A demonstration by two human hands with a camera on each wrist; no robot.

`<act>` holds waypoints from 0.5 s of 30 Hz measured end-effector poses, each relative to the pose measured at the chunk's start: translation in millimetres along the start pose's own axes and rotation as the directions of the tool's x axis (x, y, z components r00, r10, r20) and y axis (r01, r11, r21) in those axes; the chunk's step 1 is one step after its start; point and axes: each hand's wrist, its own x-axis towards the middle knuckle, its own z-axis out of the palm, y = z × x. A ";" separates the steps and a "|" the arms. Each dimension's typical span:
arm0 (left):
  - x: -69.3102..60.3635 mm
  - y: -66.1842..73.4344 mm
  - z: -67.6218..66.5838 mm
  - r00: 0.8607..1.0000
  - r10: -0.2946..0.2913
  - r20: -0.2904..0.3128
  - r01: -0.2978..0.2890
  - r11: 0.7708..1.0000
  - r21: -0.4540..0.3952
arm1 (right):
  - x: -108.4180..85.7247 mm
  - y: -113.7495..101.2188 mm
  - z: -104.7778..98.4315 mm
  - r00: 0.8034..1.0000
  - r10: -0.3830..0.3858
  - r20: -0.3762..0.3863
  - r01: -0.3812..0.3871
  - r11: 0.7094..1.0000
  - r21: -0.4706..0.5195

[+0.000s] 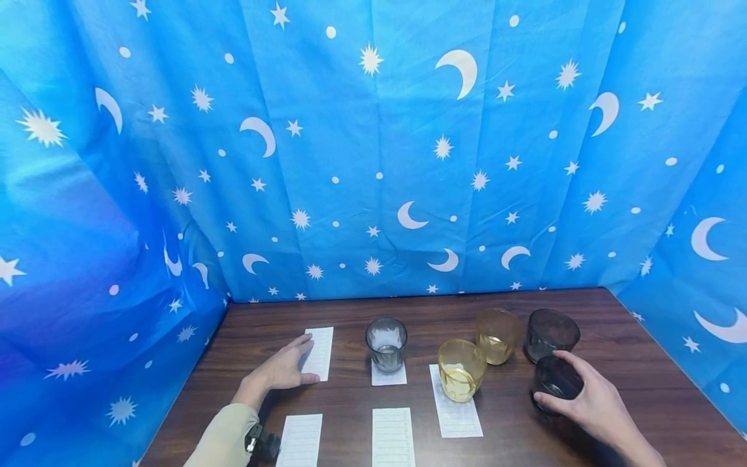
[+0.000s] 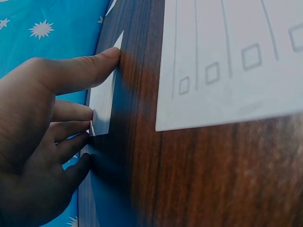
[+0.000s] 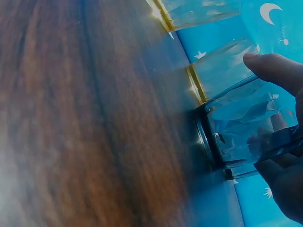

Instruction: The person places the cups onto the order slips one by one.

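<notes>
Left hand [image 1: 283,366]: released, touching lined paper slip [image 1: 321,354].
Right hand [image 1: 600,401]: grasping dark glass tumbler [image 1: 554,380] by its sides.
Amber tumblers [image 1: 461,371]: two, upright, nearby.

The head camera gazes forward and down over the table [image 1: 347,415]; both wrist cameras look low and close across it, all catching the blue curtain [image 1: 350,130].
</notes>
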 end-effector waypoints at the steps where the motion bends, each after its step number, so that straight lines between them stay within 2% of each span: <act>1: -0.3 0.0 0.1 1.000 -0.002 0.002 0.002 1.000 0.002 | 0.5 0.7 0.0 1.000 0.012 0.012 -0.012 1.000 0.004; 6: -1.5 0.8 -1.1 1.000 -0.013 0.005 0.013 1.000 -0.006 | 3.4 3.0 -0.8 0.996 0.064 0.062 -0.065 0.998 0.015; 10: -1.6 0.7 -1.3 1.000 -0.014 0.005 0.014 1.000 -0.013 | 3.8 3.6 -0.5 0.997 0.069 0.045 -0.070 0.998 0.009; 15: -1.7 0.4 -1.0 1.000 -0.015 0.011 0.015 1.000 -0.009 | 4.2 2.5 -2.2 0.999 0.039 0.007 -0.039 0.999 -0.002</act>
